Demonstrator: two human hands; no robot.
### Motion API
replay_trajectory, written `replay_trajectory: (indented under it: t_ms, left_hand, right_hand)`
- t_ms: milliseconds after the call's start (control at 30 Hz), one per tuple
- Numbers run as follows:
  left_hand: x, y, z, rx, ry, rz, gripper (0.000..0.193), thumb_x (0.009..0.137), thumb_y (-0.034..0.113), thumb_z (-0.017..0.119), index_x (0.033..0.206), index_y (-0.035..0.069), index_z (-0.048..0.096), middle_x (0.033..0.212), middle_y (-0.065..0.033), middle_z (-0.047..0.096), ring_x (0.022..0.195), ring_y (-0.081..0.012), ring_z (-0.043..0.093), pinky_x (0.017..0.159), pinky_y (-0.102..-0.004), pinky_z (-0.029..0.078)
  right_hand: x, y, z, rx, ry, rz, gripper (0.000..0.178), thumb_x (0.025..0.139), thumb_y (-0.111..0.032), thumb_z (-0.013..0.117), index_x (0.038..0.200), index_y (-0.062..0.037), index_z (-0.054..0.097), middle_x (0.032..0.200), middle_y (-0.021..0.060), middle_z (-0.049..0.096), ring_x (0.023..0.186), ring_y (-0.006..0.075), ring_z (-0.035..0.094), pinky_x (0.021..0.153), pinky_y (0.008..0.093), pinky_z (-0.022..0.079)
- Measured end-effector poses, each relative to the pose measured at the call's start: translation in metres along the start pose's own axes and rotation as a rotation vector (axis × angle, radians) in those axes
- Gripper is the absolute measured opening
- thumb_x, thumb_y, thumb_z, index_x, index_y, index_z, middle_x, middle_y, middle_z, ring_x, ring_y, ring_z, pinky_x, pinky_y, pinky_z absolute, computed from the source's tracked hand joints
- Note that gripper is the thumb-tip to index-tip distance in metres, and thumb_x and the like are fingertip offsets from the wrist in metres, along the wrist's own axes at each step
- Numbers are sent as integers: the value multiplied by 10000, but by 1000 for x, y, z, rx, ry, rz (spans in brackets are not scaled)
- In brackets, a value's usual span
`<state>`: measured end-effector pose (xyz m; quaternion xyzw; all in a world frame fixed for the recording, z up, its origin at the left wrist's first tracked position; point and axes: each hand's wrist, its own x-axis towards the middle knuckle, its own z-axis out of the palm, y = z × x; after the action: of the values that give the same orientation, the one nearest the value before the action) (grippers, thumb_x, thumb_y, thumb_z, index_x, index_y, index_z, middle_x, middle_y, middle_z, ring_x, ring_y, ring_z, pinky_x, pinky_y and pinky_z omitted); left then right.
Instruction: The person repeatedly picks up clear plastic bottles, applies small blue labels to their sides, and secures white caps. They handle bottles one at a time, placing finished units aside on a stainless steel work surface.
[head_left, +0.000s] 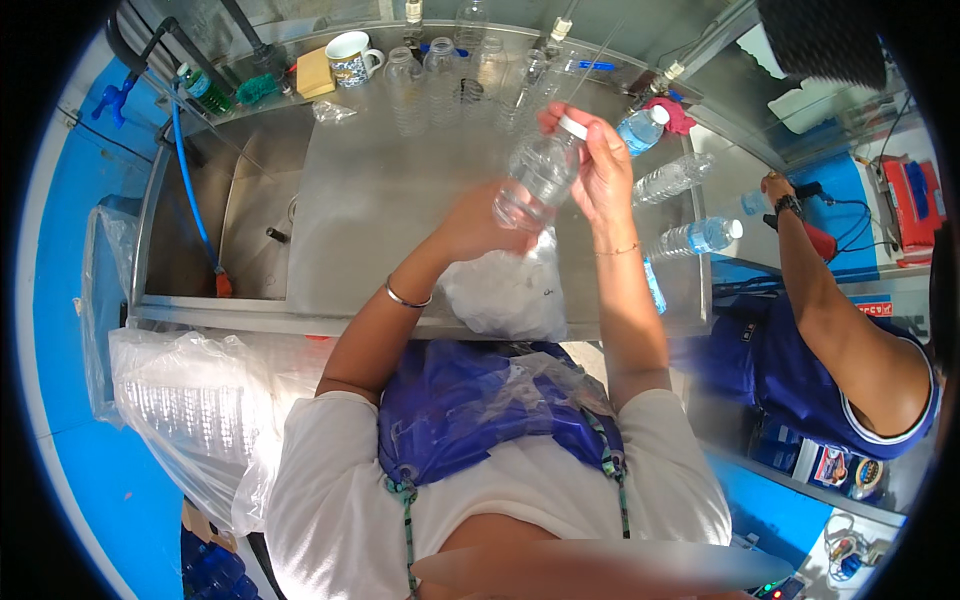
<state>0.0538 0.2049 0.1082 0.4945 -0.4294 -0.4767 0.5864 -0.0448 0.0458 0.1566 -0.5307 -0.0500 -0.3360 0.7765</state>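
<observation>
A clear plastic bottle (537,178) with a white cap (573,127) is tilted in front of me above the steel counter. My left hand (472,222) is closed round its lower part; this hand is blurred and partly behind the bottle. At the top end, the fingers and thumb of my right hand (607,165) close on the cap and neck. Just below the bottle, a bulging clear plastic bag (505,292) lies at the counter's near edge. What fills it is hard to make out.
Uncapped clear bottles (404,85) stand along the back beside a patterned mug (350,60) and yellow sponge (315,74). Blue-labelled bottles (697,236) lie at right. A sink (215,215) with a blue hose (187,170) is at left. A co-worker's arm (835,290) reaches in at far right.
</observation>
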Motion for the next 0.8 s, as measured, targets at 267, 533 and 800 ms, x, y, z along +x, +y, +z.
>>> replay_trajectory:
  t_ms: [267,533,800]
  left_hand:
    - [-7,34,19,375,105,8,555,733,225,785,1186,-1,558,933,-109,671,751,-222,686,674,-363,566]
    - [-12,50,34,559,-2,2,700,617,294,834,1181,-7,549,865,-145,671,784,-207,668,655,-333,558]
    - [-20,41,55,-812,-714,-323,575,715,252,786,1156,-26,542,879,-147,666,691,-239,663,640,-359,567]
  right_hand:
    - [-23,-29,-5,-719,204,27,293,982,-229,560,1120,2,675,1045,108,693,966,200,658,866,311,503]
    - [-28,-87,3,-1398,-31,-122,270,993,-271,449,888,-56,574,726,117,613,649,311,612,623,355,471]
    - [-44,-95,7,-1073,-116,-240,274,996,-256,407,927,-33,550,731,182,558,674,400,570,620,403,436]
